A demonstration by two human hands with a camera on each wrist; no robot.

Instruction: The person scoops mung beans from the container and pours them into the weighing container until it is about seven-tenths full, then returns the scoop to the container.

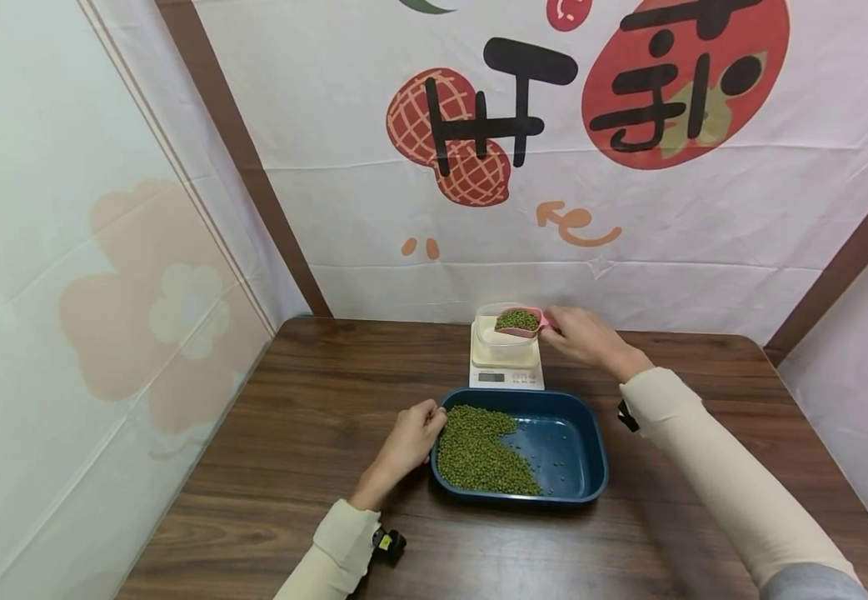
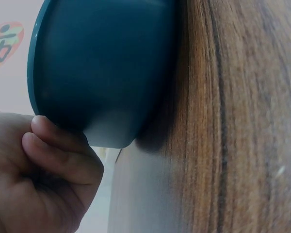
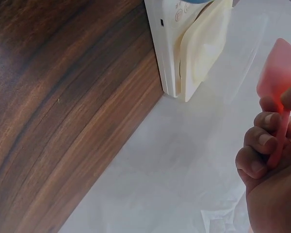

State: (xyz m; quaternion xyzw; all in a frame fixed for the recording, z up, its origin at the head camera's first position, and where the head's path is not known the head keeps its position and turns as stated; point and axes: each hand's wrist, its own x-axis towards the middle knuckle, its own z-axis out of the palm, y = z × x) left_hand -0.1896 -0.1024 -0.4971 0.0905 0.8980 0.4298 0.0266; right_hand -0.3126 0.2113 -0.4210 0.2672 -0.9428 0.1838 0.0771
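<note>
My right hand [image 1: 587, 337] grips the handle of a pink scoop [image 1: 518, 332], loaded with green mung beans. The scoop is over a clear plastic container [image 1: 483, 335] on a white kitchen scale [image 1: 506, 378]. In the right wrist view, the fingers [image 3: 254, 141] curl round the scoop's handle. My left hand [image 1: 406, 437] holds the left rim of a dark blue tray [image 1: 557, 446], its fingers curled at the edge in the left wrist view. Mung beans [image 1: 479, 454] heap on the tray's left side; a few lie scattered on the right. Whether the scoop touches the container, I cannot tell.
Tray and scale stand on a dark wood-grain table [image 1: 314, 417], the scale behind the tray, near the far edge. A printed white curtain [image 1: 374, 292] hangs just beyond that edge, with more sheets at both sides.
</note>
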